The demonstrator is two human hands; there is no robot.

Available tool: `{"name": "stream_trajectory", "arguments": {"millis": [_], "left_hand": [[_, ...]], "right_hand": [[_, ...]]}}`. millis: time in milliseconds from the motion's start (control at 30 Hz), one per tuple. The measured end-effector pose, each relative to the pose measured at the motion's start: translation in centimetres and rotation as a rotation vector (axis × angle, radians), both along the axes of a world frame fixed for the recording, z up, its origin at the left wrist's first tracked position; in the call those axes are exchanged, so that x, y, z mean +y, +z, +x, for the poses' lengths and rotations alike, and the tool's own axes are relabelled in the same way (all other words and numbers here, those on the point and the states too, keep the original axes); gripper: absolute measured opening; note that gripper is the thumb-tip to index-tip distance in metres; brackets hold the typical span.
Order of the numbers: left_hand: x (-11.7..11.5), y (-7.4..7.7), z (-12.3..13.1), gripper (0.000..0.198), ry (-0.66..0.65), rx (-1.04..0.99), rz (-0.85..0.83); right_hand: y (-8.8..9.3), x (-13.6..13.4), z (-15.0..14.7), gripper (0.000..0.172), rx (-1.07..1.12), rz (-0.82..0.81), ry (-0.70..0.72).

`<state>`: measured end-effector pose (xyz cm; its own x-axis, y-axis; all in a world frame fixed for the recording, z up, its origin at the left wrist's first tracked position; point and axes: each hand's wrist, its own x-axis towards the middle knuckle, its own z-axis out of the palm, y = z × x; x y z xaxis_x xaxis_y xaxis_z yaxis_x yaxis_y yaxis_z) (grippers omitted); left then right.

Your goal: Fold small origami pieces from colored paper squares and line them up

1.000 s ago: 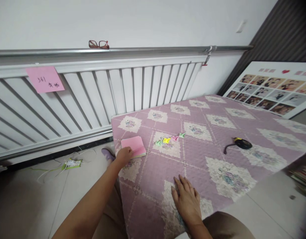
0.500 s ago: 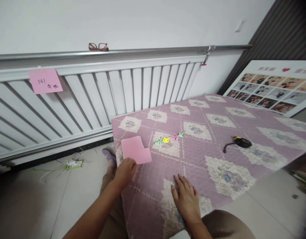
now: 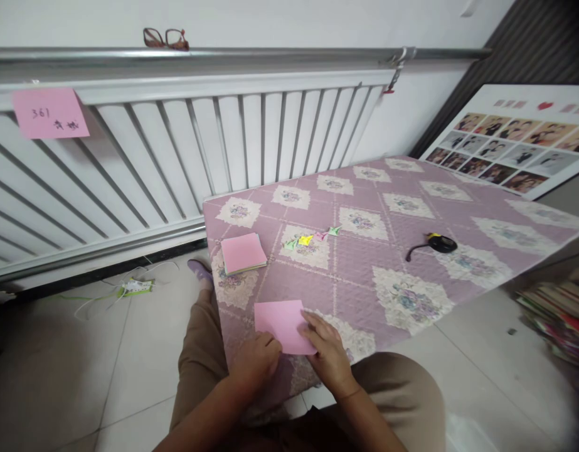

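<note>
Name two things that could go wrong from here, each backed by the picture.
The pink sheet is held at its sides by the left hand and right hand; uneven pulling might crease it.

The paper stack lies near the left edge of the table, so a stray knock could spill it.

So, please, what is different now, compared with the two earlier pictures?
The left hand has drawn a pink paper sheet off the paper stack, toward the person and rightward. The right hand, earlier flat on the tablecloth, now holds the sheet's right edge. The view has tilted downward. Unchanged: the stack's place, the four folded papers, the tape measure, the eyeglasses.
</note>
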<state>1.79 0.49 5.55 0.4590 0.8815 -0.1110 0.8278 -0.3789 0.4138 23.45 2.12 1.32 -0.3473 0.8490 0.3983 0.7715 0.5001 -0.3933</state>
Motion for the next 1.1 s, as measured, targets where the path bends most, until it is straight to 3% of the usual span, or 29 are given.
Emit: {"name": "stream_trajectory", "arguments": {"millis": [67, 200, 267, 400, 567, 667, 733, 900, 1100], "left_hand": [[-0.7, -0.1, -0.7, 0.015, -0.012, -0.076, 0.031], [-1.3, -1.2, -2.9, 0.043, 0.047, -0.206, 0.129], [-1.0, -1.9, -3.8, 0.046, 0.114, -0.196, 0.136], [0.1, -2.6, -4.2, 0.034, 0.191, -0.193, 0.116], [0.6, -2.1, -3.9, 0.023, 0.222, -0.224, 0.093], [0.3, -2.0, -3.8, 0.016, 0.274, -0.215, 0.094], [0.2, -2.0, -3.8, 0.013, 0.331, -0.189, 0.079], [0.6, -2.1, -3.3, 0.016, 0.431, -0.108, 0.038], [1.6, -1.6, -3.0, 0.022, 0.451, -0.024, -0.024]], "right_hand": [[-0.1, -0.3, 0.0, 0.028, 0.031, 0.002, 0.003], [-0.3, -0.6, 0.2, 0.025, 0.057, -0.031, -0.004], [-0.3, -0.7, 0.3, 0.024, 0.054, -0.046, -0.005], [-0.1, -0.7, 0.3, 0.022, 0.044, -0.068, -0.003], [0.3, -0.4, 0.3, 0.028, 0.053, -0.103, -0.017], [0.4, -0.2, 0.2, 0.015, 0.052, -0.127, -0.05], [0.5, 0.0, 0.1, 0.015, 0.051, -0.135, -0.073], [0.5, 0.4, -0.3, 0.024, 0.072, -0.108, -0.135], [0.4, 0.9, -1.0, 0.028, 0.067, -0.04, -0.246]]}}
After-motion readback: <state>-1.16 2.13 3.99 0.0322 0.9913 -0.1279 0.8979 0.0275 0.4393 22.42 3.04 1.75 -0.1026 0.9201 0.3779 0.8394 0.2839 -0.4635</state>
